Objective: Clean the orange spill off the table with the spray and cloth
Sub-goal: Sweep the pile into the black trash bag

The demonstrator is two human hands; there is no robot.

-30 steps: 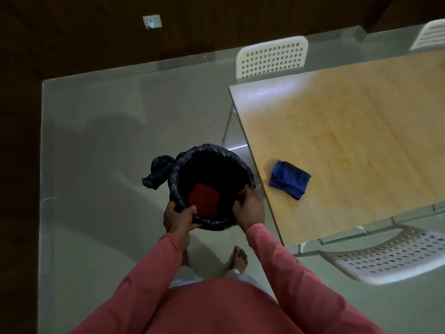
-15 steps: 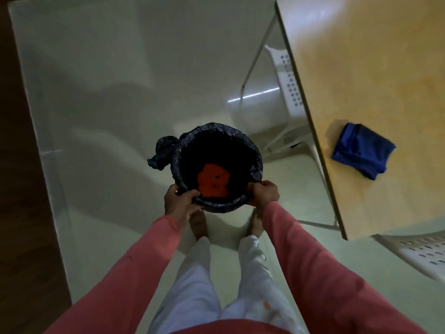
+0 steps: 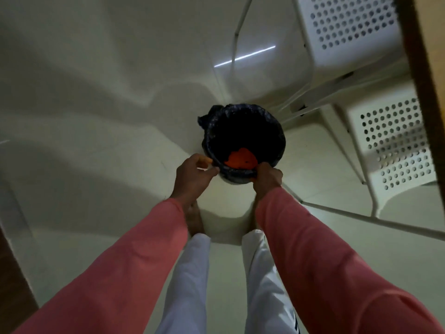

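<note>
1. Pale glossy floor (image 3: 101, 97) is filling most of what I am seeing from the head camera, with a streak of light reflecting on it.
2. I am looking down at a small bin lined with a black bag (image 3: 243, 138), which is sitting on or just above the floor in front of the person's feet; I cannot tell which.
3. Something orange (image 3: 239, 159) is lying inside the bin, against the near wall.
4. My view is showing the left hand (image 3: 192, 175) at the near-left rim, fingers curled, thumb and fingertips appearing to pinch the bag's edge.
5. I am seeing the right hand (image 3: 267, 177) gripping the near-right rim, fingers folded over the bag's edge.
6. Both arms are wearing pink sleeves (image 3: 313, 249), and white trousers (image 3: 190, 280) are showing between them.
7. I am noticing a white perforated chair (image 3: 395, 145) standing to the right of the bin, tucked under the wooden table edge (image 3: 423, 75) running down the right side.
8. I am finding no spray or cloth in view.
</note>
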